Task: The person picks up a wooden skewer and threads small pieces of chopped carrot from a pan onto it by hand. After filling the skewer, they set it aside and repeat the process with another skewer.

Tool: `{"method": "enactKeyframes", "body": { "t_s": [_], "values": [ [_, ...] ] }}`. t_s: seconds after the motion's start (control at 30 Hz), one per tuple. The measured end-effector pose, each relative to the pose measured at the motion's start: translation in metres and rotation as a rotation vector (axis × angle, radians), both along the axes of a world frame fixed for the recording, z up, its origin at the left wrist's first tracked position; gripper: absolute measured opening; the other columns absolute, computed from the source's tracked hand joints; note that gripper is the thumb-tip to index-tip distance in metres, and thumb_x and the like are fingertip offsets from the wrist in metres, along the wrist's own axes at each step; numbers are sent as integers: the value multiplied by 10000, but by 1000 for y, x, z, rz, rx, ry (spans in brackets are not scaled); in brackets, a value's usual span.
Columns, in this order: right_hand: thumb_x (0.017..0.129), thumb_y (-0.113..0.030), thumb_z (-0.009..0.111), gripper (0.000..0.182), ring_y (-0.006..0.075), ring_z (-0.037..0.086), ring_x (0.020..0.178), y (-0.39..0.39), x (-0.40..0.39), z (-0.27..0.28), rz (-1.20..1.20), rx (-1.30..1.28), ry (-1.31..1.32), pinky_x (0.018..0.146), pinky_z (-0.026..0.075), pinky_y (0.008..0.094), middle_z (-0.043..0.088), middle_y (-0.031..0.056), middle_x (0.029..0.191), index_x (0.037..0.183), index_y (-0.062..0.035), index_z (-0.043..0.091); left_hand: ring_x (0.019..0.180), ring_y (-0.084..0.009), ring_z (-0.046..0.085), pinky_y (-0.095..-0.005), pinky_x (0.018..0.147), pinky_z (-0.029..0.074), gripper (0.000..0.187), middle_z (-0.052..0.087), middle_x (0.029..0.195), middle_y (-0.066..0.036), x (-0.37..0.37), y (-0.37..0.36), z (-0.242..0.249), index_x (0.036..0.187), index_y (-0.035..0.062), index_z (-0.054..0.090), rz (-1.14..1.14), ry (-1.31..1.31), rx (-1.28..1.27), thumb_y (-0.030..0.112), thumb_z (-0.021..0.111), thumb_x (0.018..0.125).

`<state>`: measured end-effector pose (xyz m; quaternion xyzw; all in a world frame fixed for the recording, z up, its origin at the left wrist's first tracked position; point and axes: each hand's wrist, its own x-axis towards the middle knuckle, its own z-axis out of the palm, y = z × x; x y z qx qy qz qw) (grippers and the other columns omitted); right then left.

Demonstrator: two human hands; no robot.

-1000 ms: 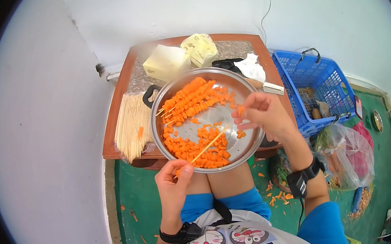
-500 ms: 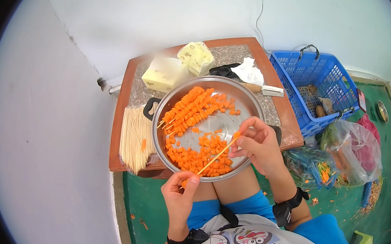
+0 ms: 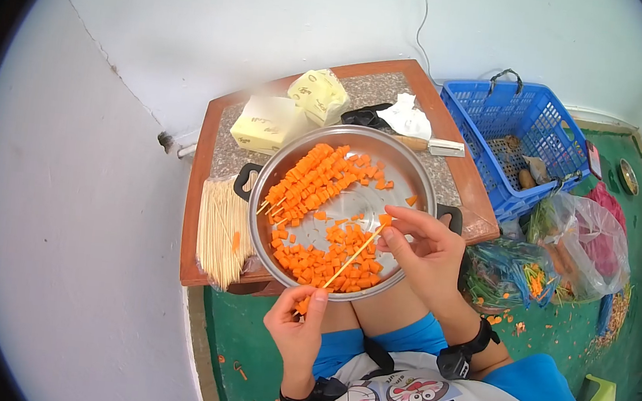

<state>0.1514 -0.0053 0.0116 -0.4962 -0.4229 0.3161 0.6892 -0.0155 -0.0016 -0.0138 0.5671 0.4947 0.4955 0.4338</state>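
Note:
My left hand is closed around the lower end of a thin wooden skewer, with orange carrot pieces showing between its fingers. The skewer slants up to the right over a steel pan. At its upper tip, my right hand pinches a carrot cube between thumb and fingertips. Loose carrot cubes cover the near side of the pan. Several loaded carrot skewers lie stacked in its far left part.
A bundle of bare skewers lies left of the pan on the table. Behind are tissue packs, a black cloth and a wooden-handled tool. A blue crate and plastic bags stand on the floor at right.
My right fingers have straightened somewhat around the cube at the skewer's tip. A single carrot cube now shows near the pan's right wall. My left hand has barely moved.

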Motion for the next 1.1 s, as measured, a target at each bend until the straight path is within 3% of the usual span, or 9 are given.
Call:
{"method": "enactKeyframes", "body": {
  "t_s": [0.2,0.27,0.37,0.7,0.9,0.97,1.0,1.07,1.1],
  "values": [
    [741,48,529,228,119,576,693,-1,-3,-1,-91,50,-143,581,486,196,580,99,814,968,49,538,582,-52,450,-166,525,358,116,527,639,-21,1,-1,1,722,-41,550,15,29,64,53,618,713],
    [738,48,532,216,115,575,691,-1,-4,-2,-111,57,-173,567,481,189,582,98,819,954,48,546,513,-21,383,-147,453,278,97,462,589,21,2,-2,0,724,-27,544,16,42,160,56,594,730],
    [724,59,542,207,106,574,690,-1,-3,-3,-169,109,-308,556,477,181,588,95,819,929,34,565,550,-53,441,-170,500,356,105,523,615,-20,0,-3,3,711,-37,553,31,36,114,42,621,706],
    [682,93,553,230,111,559,609,-2,-1,0,-251,238,-697,512,437,188,592,101,751,890,1,586,520,-36,415,-163,448,322,102,511,587,-11,2,-8,5,708,-33,557,53,74,219,46,622,708],
    [675,96,549,225,140,556,582,-4,-1,7,-223,226,-716,501,425,211,585,108,720,877,6,588,518,-45,429,-166,462,337,106,518,583,-14,-2,-6,2,709,-30,560,35,34,179,57,622,711],
    [673,96,549,222,153,558,585,-5,0,7,-206,220,-706,503,428,224,583,109,717,872,6,589,532,-54,454,-174,477,361,102,536,591,-32,-8,-5,0,717,-24,568,-54,-86,-160,59,624,707],
    [668,88,556,219,168,562,596,-7,1,6,-192,216,-745,512,434,232,583,112,717,866,1,593,532,-54,454,-174,477,361,102,536,591,-32,-6,-5,1,717,-24,568,-54,-88,-160,59,624,707],
    [664,81,563,217,183,567,608,-11,-5,1,-177,212,-783,521,441,240,582,115,716,861,-4,596,540,-60,473,-183,481,373,100,549,603,-47,2,-5,4,727,-18,575,5,124,213,64,627,702],
    [660,71,571,214,191,571,623,-14,-15,-3,-58,199,-771,535,447,245,582,119,721,858,-6,599,540,-60,473,-183,481,373,100,549,603,-47,4,-4,4,727,-18,575,6,123,213,64,627,702]
  ]
}}
